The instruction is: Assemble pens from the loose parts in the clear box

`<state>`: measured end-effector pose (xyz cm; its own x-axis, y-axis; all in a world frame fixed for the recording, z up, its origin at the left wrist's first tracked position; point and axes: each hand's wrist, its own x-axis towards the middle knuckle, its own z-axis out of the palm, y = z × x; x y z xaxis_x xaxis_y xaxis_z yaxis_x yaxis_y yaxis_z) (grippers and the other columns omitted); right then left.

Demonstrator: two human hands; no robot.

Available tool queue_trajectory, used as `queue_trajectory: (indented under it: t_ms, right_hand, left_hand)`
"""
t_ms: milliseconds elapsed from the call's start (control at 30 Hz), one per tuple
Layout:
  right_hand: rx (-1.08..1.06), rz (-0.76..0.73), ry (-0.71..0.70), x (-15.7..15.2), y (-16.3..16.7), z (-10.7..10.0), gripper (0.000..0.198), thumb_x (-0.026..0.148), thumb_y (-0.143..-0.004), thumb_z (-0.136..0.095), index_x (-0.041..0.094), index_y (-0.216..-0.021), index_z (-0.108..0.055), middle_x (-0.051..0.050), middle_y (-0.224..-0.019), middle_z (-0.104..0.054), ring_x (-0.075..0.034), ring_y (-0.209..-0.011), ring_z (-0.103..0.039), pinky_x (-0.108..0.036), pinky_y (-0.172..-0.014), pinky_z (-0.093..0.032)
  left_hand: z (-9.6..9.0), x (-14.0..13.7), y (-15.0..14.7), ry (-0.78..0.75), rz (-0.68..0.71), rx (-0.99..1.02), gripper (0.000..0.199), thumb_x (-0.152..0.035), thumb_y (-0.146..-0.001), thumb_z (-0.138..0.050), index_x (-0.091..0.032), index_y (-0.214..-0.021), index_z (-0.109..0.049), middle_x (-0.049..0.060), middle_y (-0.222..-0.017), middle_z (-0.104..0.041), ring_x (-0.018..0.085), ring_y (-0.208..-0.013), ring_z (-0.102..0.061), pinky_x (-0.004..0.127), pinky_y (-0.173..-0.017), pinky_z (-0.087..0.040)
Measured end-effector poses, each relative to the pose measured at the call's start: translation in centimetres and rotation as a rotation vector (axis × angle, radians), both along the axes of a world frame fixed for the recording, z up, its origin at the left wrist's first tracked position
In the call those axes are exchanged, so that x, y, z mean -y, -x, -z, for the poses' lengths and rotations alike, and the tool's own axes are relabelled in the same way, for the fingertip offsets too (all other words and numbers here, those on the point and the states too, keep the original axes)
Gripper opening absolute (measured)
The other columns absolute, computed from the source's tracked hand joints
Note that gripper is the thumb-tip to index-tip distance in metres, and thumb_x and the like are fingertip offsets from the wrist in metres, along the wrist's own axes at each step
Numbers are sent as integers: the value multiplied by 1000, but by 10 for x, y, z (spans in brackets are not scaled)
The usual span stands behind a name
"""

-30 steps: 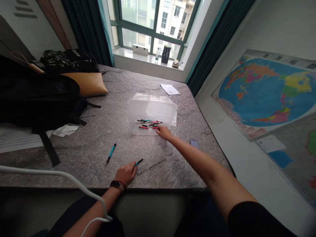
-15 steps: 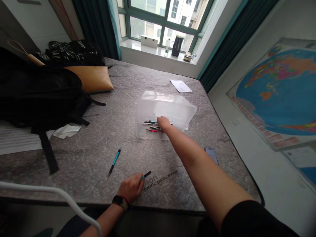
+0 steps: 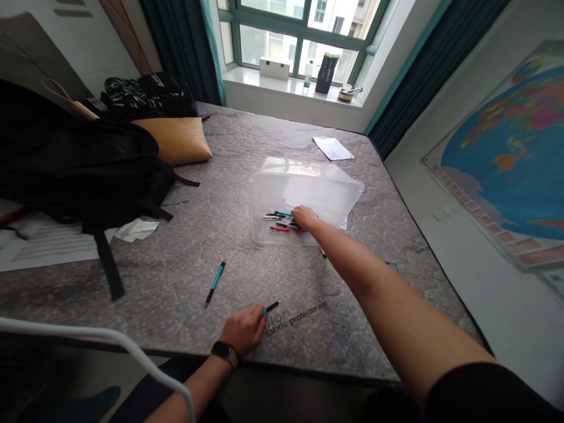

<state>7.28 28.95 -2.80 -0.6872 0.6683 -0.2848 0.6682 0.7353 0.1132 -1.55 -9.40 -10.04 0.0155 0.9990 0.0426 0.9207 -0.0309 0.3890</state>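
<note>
My left hand (image 3: pixel 244 330) rests near the front edge of the grey mattress, closed around a teal-and-black pen (image 3: pixel 270 308) whose tip points away to the right. A similar teal-and-black pen (image 3: pixel 215 284) lies by itself to the left of that hand. Further off, a clear plastic box (image 3: pixel 324 191) is tipped on its side with its opening towards me. Inside lie several pens (image 3: pixel 279 229), black, white, teal and red. My right hand (image 3: pixel 304 216) reaches into the box at the right of these pens, fingers curled down among them. What those fingers grip is hidden.
A black backpack (image 3: pixel 79 158) and a tan cushion (image 3: pixel 178 140) occupy the left side, with crumpled tissue (image 3: pixel 136 230) nearby. White paper (image 3: pixel 333 148) lies behind the box. A phone (image 3: pixel 392 267) is partly behind my right forearm. A white tube (image 3: pixel 101 333) crosses the lower left.
The view has shifted, so everything sits a little further right. My right hand stays among the pens in the box, and my left hand keeps its pen in place.
</note>
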Motion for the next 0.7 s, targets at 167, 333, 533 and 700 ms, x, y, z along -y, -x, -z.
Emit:
queue_trajectory:
  t_ms: [167, 333, 533, 700]
  right_hand:
    - [-21, 8, -3, 0, -1, 5, 25, 10, -91, -49, 11, -103, -71, -20, -106, -69, -27, -103, -65, -34, -89, -48]
    - [-53, 19, 4, 4, -3, 9, 27, 10, -92, -47, 11, -107, -69, -19, -108, -67, -26, -103, -64, -33, -88, -47]
    - [-139, 70, 0, 1, -4, 3, 28, 8, -90, -50, 11, -109, -69, -18, -114, -62, -24, -107, -59, -29, -93, -44]
    - [-754, 370, 181, 37, -27, 9, 25, 21, -89, -54, 14, -105, -71, -11, -109, -65, -20, -99, -62, -32, -94, -45]
  left_hand:
    - [0, 0, 0, 19, -9, -7, 24, -31, -96, -37, -22, -85, -56, 3, -80, -66, 16, -75, -61, 27, -64, -39]
    - [-3, 0, 0, 39, -14, 24, 25, -31, -96, -36, -22, -85, -57, 4, -82, -67, 17, -76, -61, 27, -64, -40]
    - [-6, -1, 0, 49, -20, 28, 27, -32, -96, -36, -22, -85, -58, 5, -81, -67, 17, -76, -62, 26, -65, -41]
    - [-7, -1, 0, 49, -15, 22, 29, -33, -97, -34, -21, -86, -58, 5, -82, -67, 17, -76, -63, 26, -65, -40]
